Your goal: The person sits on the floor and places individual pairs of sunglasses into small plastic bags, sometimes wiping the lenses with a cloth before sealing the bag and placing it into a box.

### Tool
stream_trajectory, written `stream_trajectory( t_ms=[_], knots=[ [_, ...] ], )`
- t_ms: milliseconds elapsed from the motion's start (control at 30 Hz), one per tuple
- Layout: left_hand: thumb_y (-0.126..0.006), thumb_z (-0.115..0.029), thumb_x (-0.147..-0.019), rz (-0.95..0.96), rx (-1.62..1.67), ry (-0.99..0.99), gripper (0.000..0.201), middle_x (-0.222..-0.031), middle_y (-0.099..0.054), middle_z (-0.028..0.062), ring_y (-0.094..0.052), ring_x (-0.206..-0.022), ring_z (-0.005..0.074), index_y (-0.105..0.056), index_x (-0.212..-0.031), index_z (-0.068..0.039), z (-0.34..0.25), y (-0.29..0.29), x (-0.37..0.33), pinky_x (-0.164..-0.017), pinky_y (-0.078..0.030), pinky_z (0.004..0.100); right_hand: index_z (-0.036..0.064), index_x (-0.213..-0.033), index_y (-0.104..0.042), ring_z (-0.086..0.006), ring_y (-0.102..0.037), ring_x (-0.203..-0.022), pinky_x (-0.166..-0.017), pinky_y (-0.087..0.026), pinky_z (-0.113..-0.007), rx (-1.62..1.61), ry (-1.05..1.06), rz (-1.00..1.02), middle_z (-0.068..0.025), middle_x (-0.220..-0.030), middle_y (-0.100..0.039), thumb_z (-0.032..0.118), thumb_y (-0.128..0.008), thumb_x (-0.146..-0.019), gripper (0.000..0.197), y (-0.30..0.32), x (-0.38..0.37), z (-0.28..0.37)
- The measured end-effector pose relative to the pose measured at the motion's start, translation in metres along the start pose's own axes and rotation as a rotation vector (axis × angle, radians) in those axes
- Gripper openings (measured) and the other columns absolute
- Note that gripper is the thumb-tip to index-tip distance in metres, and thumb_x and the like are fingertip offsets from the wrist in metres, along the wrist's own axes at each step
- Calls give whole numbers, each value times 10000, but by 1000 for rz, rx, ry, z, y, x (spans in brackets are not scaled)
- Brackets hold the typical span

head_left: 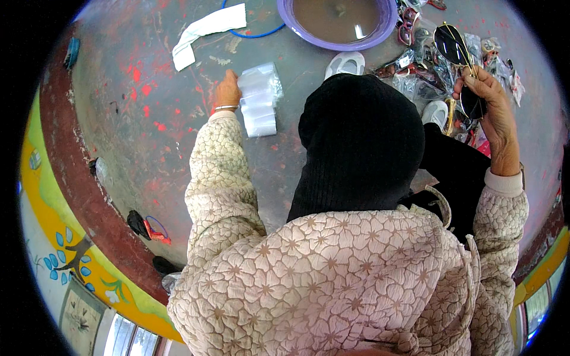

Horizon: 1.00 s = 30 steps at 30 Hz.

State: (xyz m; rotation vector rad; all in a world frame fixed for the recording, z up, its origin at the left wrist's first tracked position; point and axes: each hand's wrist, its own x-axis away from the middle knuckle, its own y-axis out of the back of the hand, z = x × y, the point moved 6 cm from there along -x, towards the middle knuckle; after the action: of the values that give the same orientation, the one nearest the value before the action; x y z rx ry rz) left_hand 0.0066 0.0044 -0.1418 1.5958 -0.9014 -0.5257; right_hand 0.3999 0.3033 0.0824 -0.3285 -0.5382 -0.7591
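In my right hand (488,98), on the right, is a pair of sunglasses (451,44) with dark lenses and a thin gold frame. Thumb and fingers pinch it between the lenses, and it hangs above a heap of wrapped glasses (424,65). My left hand (227,91), farther left, is closed at the left edge of some clear plastic bags (259,110) lying in a strip over the grey floor. Its fingertips are partly hidden, but they appear to grip that edge. Both forearms wear pale, flower-patterned sleeves.
A purple basin (389,29) of murky water stands at the far middle. White folded material (208,26) and a blue cord (258,35) lie left of it. A black-covered knee (362,142) fills the middle, with light shoes (435,113) by the heap. A painted wall (65,252) curves along the left.
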Motion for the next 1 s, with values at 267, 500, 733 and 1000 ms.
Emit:
stream_trajectory(
  t_ms=[267, 500, 733, 1000],
  knots=[
    [-471, -98, -809, 43, -91, -191, 64, -776, -604, 178, -582, -737, 364, -491, -867, -81, -11, 1, -37, -615, -440, 458, 42, -843, -562, -109, -577, -672, -643, -470, -198, 25, 12, 32, -55, -748, -601, 174, -583, -820, 135, 4, -4, -2],
    [-508, -108, -810, -185, 25, -175, 207, -800, -611, 159, -594, -755, 329, -537, -1015, -104, -19, 32, -57, -639, -456, 420, 41, -829, -556, -103, -583, -672, -633, -475, -196, 46, 47, 36, -55, -751, -604, 189, -584, -823, 151, 1, -2, 5],
    [-582, -141, -754, -206, 238, 68, 171, -741, -625, 139, -610, -699, 251, -632, -864, -21, 16, 115, -48, -657, -469, 336, 41, -839, -551, -117, -599, -679, -626, -489, -197, 1, 116, 17, -60, -739, -606, 237, -557, -846, 197, 1, 7, 20],
    [-492, -188, -848, -92, 1173, 275, 199, -701, -543, 18, -511, -623, 101, -567, -798, -11, 6, 190, -13, -527, -398, 236, 5, -878, -540, -229, -640, -704, -618, -543, -261, -614, 214, 215, -146, -819, -618, 243, -488, -892, 243, 9, 24, 41]
  ],
)
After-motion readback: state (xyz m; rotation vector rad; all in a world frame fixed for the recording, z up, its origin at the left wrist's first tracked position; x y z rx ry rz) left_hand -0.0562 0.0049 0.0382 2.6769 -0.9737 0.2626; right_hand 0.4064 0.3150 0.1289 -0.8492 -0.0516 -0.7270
